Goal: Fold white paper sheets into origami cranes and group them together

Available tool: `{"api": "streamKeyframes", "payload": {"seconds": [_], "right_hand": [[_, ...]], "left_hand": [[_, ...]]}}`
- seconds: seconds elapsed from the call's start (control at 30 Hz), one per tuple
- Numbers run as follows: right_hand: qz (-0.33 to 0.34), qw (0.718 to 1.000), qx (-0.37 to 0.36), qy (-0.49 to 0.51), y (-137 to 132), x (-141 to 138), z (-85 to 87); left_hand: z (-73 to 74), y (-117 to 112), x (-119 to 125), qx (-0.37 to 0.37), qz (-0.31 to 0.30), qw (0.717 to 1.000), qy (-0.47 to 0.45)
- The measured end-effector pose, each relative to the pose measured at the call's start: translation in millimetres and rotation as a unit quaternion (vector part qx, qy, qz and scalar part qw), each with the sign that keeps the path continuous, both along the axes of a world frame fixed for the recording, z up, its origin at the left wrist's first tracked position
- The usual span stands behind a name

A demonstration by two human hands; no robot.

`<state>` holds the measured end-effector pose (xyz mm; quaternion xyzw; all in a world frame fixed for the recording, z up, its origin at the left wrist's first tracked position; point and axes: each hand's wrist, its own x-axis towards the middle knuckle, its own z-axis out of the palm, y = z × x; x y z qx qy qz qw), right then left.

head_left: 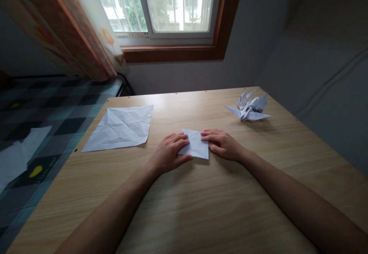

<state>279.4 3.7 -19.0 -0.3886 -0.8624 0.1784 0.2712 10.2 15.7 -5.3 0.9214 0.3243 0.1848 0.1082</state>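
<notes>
A small white square of folded paper (198,146) lies flat on the wooden table, with fold lines on its upper face. My left hand (172,150) rests over its left edge, fingers stretched out on top and the thumb along the near side. From the right, my right hand (224,143) touches the upper right corner with its fingertips, the fingers extended and lying flat. Both hands press on the paper rather than wrap round it. What lies under the fingers is hidden.
A larger creased white sheet (123,125) lies at the table's left. Several folded paper cranes (250,106) sit together at the back right. Left of the table (178,208), a bed with a checked cover (57,131) carries more white paper (23,152). A window and curtain are behind.
</notes>
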Motion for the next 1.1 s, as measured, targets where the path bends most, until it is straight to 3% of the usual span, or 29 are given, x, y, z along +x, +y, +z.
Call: {"api": "streamKeyframes", "payload": {"seconds": [0.33,0.53,0.6,0.73,0.83,0.93,1.1], "right_hand": [[-0.027,0.998,0.051,0.028,1,-2,-3.1],[-0.134,0.967,0.211,0.038,-13,-16,3.0],[-0.119,0.963,0.243,0.014,-20,-23,5.6],[-0.023,0.962,0.264,-0.069,-30,-38,12.7],[-0.052,0.953,0.288,-0.080,-30,-45,14.1],[-0.060,0.961,0.257,-0.081,-25,-49,7.2],[-0.034,0.991,0.124,-0.040,-13,-53,-3.3]], "left_hand": [[2.8,-6,2,0.061,-0.008,0.998,0.015],[2.8,-8,5,0.112,0.033,0.993,0.031],[3.4,-10,5,0.131,0.038,0.990,0.045],[5.0,-12,7,0.171,0.051,0.983,0.047],[6.1,-13,8,0.206,0.042,0.977,0.041],[7.0,-14,10,0.234,0.029,0.971,0.043],[9.2,-17,14,0.262,0.000,0.964,0.039]]}}
